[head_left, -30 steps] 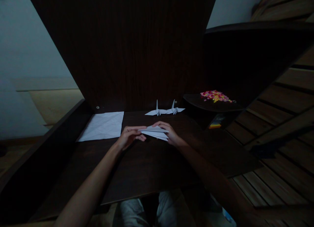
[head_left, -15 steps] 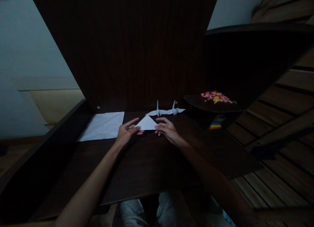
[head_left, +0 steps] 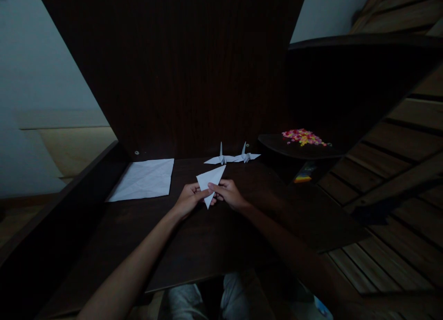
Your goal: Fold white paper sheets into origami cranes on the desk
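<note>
A white triangle of folded paper (head_left: 209,178) is held above the dark desk, one long point aimed up and right, another pointing down. My left hand (head_left: 189,198) grips it from the left, thumb across its lower part. From the right, my right hand (head_left: 230,193) pinches the same paper, thumb on top and fingers curled beneath. Both thumbs nearly meet on it. Just behind stand two white origami cranes (head_left: 221,159) side by side, their thin points upright and wing tips touching or overlapping.
A creased white paper sheet (head_left: 143,179) lies at the desk's left. On a low shelf (head_left: 294,148) at right sits a heap of small pink, red and yellow pieces (head_left: 304,136). A tall dark panel (head_left: 194,70) rises behind; a raised side board (head_left: 62,195) bounds the left.
The folded paper has turned from lying point-up with a level base to a slanted position. My hands have moved closer together and slightly down, both still holding it.
</note>
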`<state>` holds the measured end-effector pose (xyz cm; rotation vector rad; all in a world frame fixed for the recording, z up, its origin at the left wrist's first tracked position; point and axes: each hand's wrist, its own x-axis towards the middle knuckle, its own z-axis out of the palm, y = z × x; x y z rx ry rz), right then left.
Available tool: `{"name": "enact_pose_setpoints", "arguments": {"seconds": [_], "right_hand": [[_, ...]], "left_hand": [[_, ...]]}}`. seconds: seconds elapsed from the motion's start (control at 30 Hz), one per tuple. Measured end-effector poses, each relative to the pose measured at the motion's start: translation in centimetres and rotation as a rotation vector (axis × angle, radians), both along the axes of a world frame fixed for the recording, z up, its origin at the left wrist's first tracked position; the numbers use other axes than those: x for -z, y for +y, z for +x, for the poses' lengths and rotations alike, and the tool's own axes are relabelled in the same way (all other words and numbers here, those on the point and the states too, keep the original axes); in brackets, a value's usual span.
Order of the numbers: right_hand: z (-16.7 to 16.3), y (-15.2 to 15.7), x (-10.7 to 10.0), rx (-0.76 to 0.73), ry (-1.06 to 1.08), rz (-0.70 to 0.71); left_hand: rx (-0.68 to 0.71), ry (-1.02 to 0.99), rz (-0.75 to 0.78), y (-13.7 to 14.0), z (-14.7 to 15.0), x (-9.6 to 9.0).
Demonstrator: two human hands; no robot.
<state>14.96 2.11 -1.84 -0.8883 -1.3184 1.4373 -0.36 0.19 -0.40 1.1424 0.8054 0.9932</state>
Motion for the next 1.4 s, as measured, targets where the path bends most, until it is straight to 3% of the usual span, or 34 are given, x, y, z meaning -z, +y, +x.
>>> {"name": "enact_pose_setpoints", "arguments": {"seconds": [0.13, 0.3, 0.63, 0.77, 0.87, 1.0, 1.17, 1.4], "right_hand": [[-0.4, -0.5, -0.2, -0.006, -0.093, 0.041], [0.0, -0.3, -0.5, 0.160, -0.188, 0.126], [1.6, 1.5, -0.1, 0.406, -0.052, 0.189], [1.9, 1.7, 0.2, 0.484, -0.122, 0.237], [1.9, 1.6, 0.1, 0.564, -0.183, 0.215], [1.9, 1.6, -0.3, 0.618, -0.215, 0.166], [1.8, 1.7, -0.2, 0.471, -0.174, 0.092], [0.9, 0.3, -1.2, 0.132, -0.128, 0.098]], "left_hand": [[0.016, -0.012, -0.008, 0.0, 0.1, 0.4], [0.081, 0.038, -0.013, 0.0, 0.0, 0.5], [0.159, 0.100, 0.005, -0.1, 0.1, 0.6], [0.099, 0.080, 0.039, -0.2, 0.3, 0.5], [0.032, -0.007, 0.106, -0.3, 0.3, 0.3], [0.041, -0.034, 0.186, -0.5, 0.2, 0.0], [0.078, 0.087, 0.141, -0.6, 0.1, 0.0], [-0.007, 0.018, 0.137, -0.4, 0.0, -0.1]]}}
